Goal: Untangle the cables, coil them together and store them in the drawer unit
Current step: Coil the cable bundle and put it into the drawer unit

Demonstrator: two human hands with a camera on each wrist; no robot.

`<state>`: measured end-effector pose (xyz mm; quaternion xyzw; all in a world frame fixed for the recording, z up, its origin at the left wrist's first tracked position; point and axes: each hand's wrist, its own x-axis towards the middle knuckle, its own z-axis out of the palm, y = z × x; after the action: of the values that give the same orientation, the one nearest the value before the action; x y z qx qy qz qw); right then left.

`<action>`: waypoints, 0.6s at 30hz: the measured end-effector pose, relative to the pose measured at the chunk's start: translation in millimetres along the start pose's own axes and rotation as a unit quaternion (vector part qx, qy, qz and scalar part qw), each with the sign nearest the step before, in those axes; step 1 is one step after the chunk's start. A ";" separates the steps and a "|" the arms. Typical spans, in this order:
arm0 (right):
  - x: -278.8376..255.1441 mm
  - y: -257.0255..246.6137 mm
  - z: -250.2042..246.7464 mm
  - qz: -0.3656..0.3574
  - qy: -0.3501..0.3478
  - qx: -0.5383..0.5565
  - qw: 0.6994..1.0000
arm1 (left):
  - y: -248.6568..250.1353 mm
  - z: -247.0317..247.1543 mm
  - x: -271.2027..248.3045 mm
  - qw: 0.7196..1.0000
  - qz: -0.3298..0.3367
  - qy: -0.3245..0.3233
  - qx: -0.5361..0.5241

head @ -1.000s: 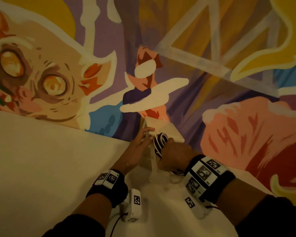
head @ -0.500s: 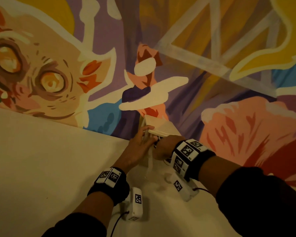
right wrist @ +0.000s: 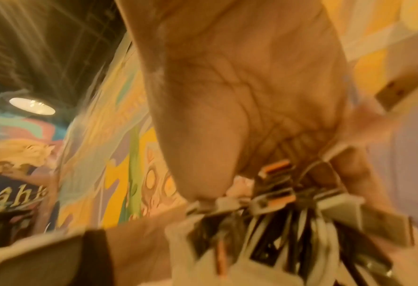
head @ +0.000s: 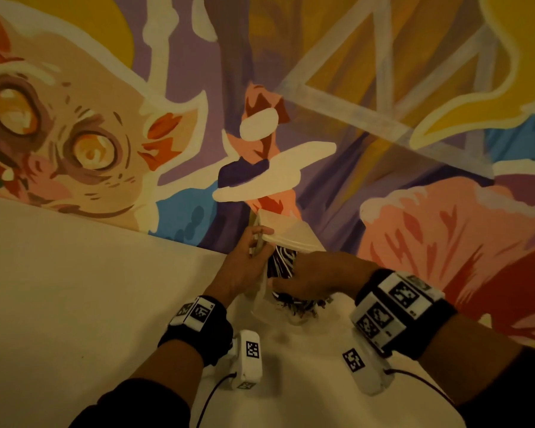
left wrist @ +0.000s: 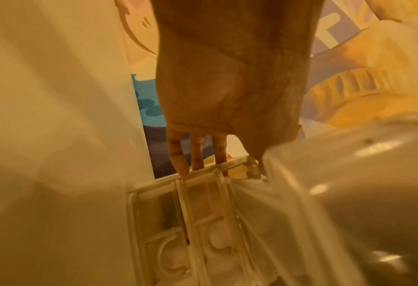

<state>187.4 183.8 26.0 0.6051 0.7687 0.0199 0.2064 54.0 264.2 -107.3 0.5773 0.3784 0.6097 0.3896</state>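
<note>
A small white drawer unit [head: 291,234] stands at the table's far edge against the mural. My left hand [head: 254,242] holds its top corner, thumb on the front edge and straight fingers [left wrist: 198,164] along the ribbed side panel [left wrist: 169,222]. A translucent drawer [head: 261,307] is pulled out toward me. My right hand [head: 306,279] grips a coil of black and white cables [head: 280,261] just below the unit's top, over the drawer. In the right wrist view the fingers curl round the cable bundle [right wrist: 288,203], plugs showing. My right fingertips are hidden in the head view.
The white table [head: 74,304] stretches to the left and toward me. The painted mural wall [head: 383,149] rises directly behind the unit. White tagged camera blocks [head: 250,353] hang under both wrists, with thin black leads trailing toward me.
Half a second ago my right hand was pushed up against the unit with the coil hidden. It has drawn back toward me, and the coil shows again. My left hand has stayed put.
</note>
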 end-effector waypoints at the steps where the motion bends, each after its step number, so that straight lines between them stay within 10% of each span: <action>1: 0.4 -4.4 6.7 -0.010 0.015 -0.025 1.000 | -0.2 0.3 0.5 1.000 0.000 0.001 0.005; 6: 28.1 -24.3 34.0 -0.042 0.096 -0.092 0.990 | 7.2 -0.8 -3.3 1.000 -0.013 0.003 -0.011; 12: 28.7 -9.6 26.8 0.008 0.201 0.144 0.969 | 16.4 -2.9 -10.7 0.998 -0.035 0.006 -0.057; 18: -9.9 29.1 11.4 -0.029 0.149 0.186 0.971 | 15.3 5.2 -9.9 0.996 -0.027 0.056 -0.065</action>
<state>219.9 179.8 26.6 0.6001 0.7985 -0.0390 -0.0261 58.9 249.0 -97.2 0.5054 0.3744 0.6539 0.4205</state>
